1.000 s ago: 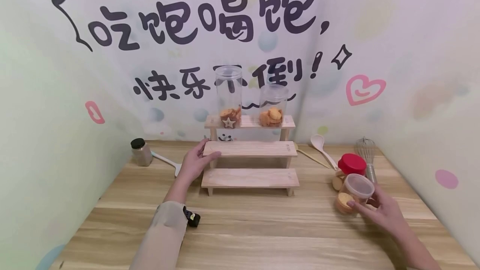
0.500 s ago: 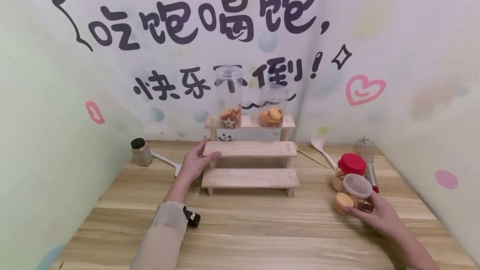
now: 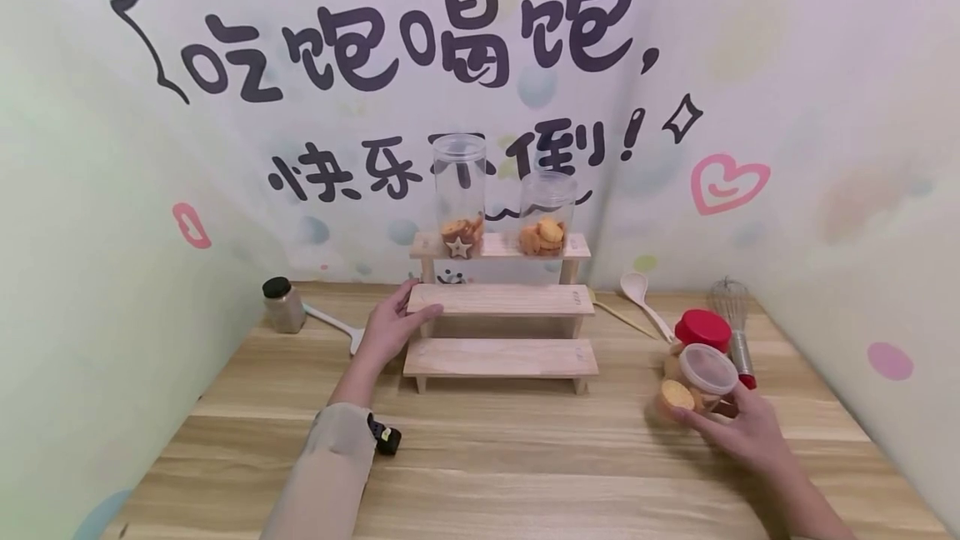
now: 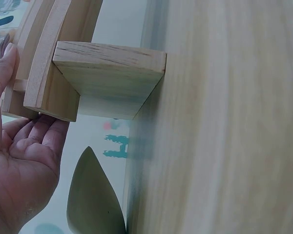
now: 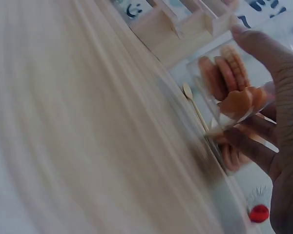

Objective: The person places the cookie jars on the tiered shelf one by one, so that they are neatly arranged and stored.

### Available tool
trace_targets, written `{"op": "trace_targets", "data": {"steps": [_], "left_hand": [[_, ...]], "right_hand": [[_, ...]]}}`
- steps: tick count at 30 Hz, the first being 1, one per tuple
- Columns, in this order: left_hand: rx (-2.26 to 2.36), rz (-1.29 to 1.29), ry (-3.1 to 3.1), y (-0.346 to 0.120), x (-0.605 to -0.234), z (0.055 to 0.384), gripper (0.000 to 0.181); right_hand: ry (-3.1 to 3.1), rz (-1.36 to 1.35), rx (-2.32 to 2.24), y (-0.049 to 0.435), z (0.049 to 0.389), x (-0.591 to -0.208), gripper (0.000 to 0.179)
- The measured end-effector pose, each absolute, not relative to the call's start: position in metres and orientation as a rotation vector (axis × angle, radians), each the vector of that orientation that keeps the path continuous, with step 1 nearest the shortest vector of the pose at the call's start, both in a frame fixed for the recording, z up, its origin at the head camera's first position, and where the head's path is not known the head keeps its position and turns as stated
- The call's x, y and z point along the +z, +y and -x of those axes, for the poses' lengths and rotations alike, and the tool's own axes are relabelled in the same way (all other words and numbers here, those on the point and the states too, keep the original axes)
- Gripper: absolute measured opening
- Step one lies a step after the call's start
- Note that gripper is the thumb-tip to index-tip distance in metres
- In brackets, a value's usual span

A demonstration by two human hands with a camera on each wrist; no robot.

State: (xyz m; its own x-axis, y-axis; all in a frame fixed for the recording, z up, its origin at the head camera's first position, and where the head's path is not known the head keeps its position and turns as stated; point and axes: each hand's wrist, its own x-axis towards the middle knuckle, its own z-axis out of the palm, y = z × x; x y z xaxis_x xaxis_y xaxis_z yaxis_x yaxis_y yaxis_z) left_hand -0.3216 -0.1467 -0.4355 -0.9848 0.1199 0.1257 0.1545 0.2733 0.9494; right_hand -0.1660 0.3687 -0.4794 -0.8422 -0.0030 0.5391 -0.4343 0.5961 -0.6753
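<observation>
My right hand (image 3: pixel 746 427) grips a clear cookie jar (image 3: pixel 708 373) with a translucent lid and round cookies inside. In the right wrist view thumb and fingers wrap the jar (image 5: pixel 239 87), which is tilted there. Behind it is a red-lidded jar (image 3: pixel 703 329), partly hidden. My left hand (image 3: pixel 390 327) holds the left end of the middle step of a three-step wooden rack (image 3: pixel 500 357), thumb on top and fingers below. On the rack's top step stand a tall clear jar (image 3: pixel 460 190) of cookies on the left and a shorter jar (image 3: pixel 548 215) of cookies on the right.
At the back left stand a black-capped jar (image 3: pixel 283 305) and a white-headed utensil (image 3: pixel 333 321). To the rack's right lie a white spoon (image 3: pixel 645 302) and a yellowish stick-like utensil (image 3: pixel 626 317). A whisk (image 3: pixel 735 323) lies beyond the red-lidded jar. Printed cloth walls bound the wooden table (image 3: pixel 510 473).
The right hand has moved slightly left with the cookie jar, uncovering the whisk's red handle end. The left hand keeps its place on the rack.
</observation>
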Motion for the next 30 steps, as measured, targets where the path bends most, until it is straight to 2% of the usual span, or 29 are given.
{"op": "trace_targets", "data": {"steps": [4,9,15,21,30], "left_hand": [[-1.855,0.269,-2.488,-0.147,-0.436,0.322,0.099],[-1.871,0.267,-2.477,-0.147,-0.435,0.322,0.1],[-1.86,0.264,-2.483,-0.147,-0.435,0.321,0.098],[-1.852,0.269,-2.476,-0.148,-0.435,0.321,0.098],[-1.855,0.271,-2.463,-0.148,-0.437,0.322,0.097]], "right_hand": [[-2.211,-0.473,1.14,0.352,0.167,-0.466,0.07],[-2.164,-0.54,1.081,0.329,0.164,-0.429,0.064],[-2.193,-0.557,1.037,0.328,0.184,-0.417,0.078],[-2.142,-0.572,0.992,0.29,0.187,-0.373,0.066],[-2.149,-0.606,1.11,0.252,0.21,-0.349,0.063]]}}
